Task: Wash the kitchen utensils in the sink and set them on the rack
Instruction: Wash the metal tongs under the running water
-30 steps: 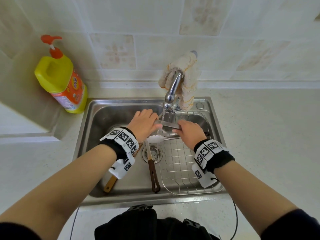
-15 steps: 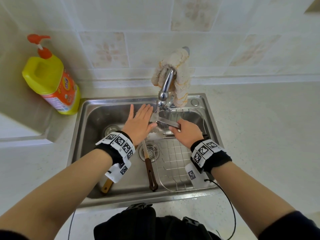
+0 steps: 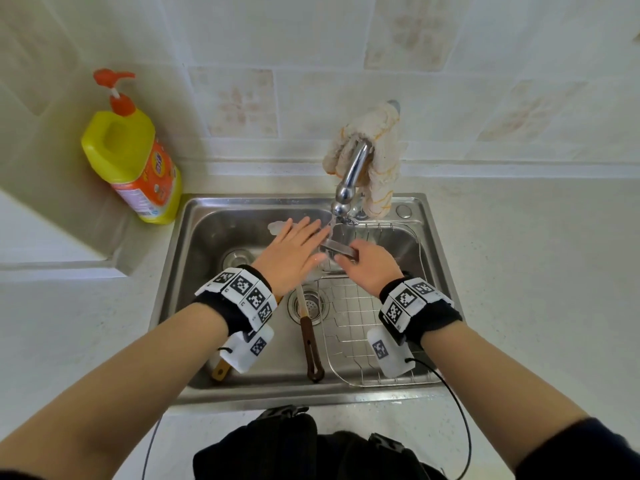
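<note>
Pale bench (image 3: 519, 271) under tiled wall, yellow soap bottle (image 3: 131, 161) at ten o'clock. Steel sink (image 3: 180, 271) centre: brown-handled utensil (image 3: 310, 344) by the drain, wire rack (image 3: 363, 341) at its three o'clock side. Left hand (image 3: 294, 258) flat, fingers straight, under the faucet (image 3: 349, 178); right hand (image 3: 370, 268) fingers curl round a metal utensil (image 3: 341, 249) above the rack's twelve o'clock end.

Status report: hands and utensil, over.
Left hand open, flat by utensil. Right hand grips utensil under running tap. Knife lies in sink, nothing blocks.
</note>
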